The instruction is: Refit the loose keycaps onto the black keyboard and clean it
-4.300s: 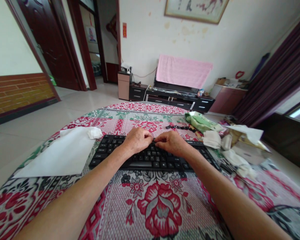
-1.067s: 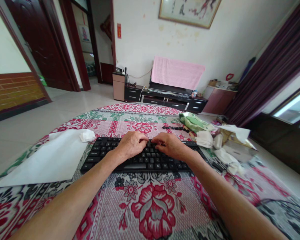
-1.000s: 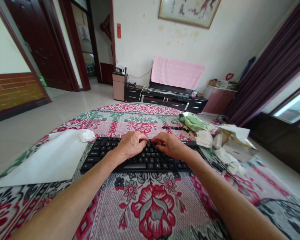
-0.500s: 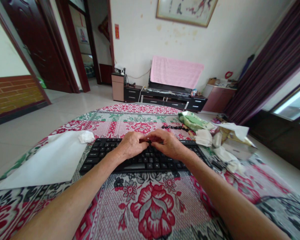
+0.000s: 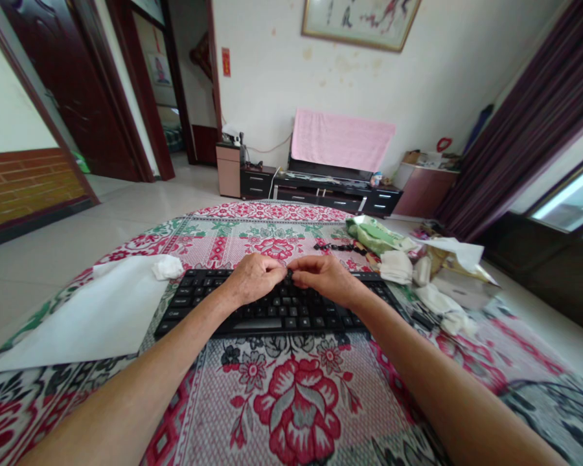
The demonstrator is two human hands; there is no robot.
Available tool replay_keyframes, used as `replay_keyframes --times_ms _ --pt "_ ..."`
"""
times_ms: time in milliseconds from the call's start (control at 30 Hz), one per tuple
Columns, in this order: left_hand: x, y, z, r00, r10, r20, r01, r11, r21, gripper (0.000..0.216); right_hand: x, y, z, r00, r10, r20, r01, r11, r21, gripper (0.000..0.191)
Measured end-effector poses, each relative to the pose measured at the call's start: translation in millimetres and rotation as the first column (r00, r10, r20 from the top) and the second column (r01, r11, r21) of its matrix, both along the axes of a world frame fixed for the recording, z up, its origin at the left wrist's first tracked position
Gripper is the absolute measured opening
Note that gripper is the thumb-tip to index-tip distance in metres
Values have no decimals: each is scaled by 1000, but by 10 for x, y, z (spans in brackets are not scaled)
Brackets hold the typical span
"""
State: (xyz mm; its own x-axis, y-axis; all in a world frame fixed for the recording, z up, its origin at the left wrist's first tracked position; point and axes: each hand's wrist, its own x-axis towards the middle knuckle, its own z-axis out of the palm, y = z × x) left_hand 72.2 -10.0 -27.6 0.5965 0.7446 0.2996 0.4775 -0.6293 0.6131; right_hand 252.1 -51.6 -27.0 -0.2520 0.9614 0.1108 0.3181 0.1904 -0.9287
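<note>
A black computer keyboard (image 5: 291, 312) lies across the floral cloth, its space bar on the side close to me. Over its middle my two hands meet, fingertips nearly touching. My left hand (image 5: 255, 277) is closed, thumb and forefinger pinched at a small black keycap (image 5: 289, 276). From the other side my right hand (image 5: 326, 277) pinches at the same piece, its fingers curled together. The fingertips partly cover the keycap, and I cannot tell whether it is seated on the board. Beyond the keyboard, several loose black keycaps (image 5: 340, 246) lie in a row.
Left of the keyboard lies a white sheet (image 5: 87, 317) with a crumpled tissue (image 5: 168, 266) on it. At the right are a green bag (image 5: 376, 233), a folded white cloth (image 5: 395, 267), crumpled tissue (image 5: 442, 305) and packaging. A dark cable (image 5: 539, 386) runs at the lower right.
The fingertips of both hands have drawn into a tighter pinch, and a small black piece shows between them. My hands stay over the same part of the keyboard.
</note>
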Motion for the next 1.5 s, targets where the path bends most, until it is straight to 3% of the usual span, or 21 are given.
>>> replay_keyframes --times_ms 233,433,567,700,900,1167,1500 --pt "-3 -17 27 1000 0 -6 -1 1000 -20 33 -27 -10 11 999 -30 40 31 999 -41 19" --pt "43 -16 -13 993 114 5 -114 993 23 34 -51 37 -71 974 -134 180 103 980 171 20" --pt "65 -4 -36 996 84 -16 -83 993 85 34 -36 42 -41 919 -159 360 49 954 296 18" --pt "40 2 -19 998 61 -32 -56 991 123 30 55 51 29 866 -166 472 14 951 309 18" --pt "2 15 -18 995 100 -1 -99 988 117 25 173 62 47 783 -108 612 -138 930 341 19" --pt "31 1 -36 996 76 -50 -67 982 176 25 140 42 23 745 -94 660 -228 895 384 18" --pt "41 2 -83 996 14 -88 5 976 216 22 179 67 -80 832 -124 541 -107 920 376 14"
